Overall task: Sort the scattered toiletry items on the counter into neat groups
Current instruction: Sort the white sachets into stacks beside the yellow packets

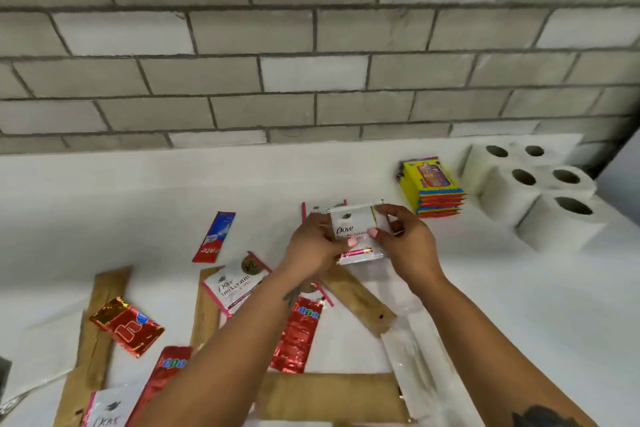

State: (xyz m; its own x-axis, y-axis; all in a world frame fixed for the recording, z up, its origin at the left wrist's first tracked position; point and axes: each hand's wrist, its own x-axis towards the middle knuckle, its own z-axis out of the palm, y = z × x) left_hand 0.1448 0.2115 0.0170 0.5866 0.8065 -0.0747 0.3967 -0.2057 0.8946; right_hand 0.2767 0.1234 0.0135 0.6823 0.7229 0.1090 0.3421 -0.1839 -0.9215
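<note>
Hands grip one Dove sachet between them above the counter: left hand pinches its left edge, right hand its right.

A bathroom or washroom in a home is suggested. A wall of grey brick-shaped tiles is seen behind a plain white desk. Toilet paper rolls are grouped at the back right, beside a stack of yellow packets, and shampoo sachets and a toothpaste sachet are scattered across the top.
</note>
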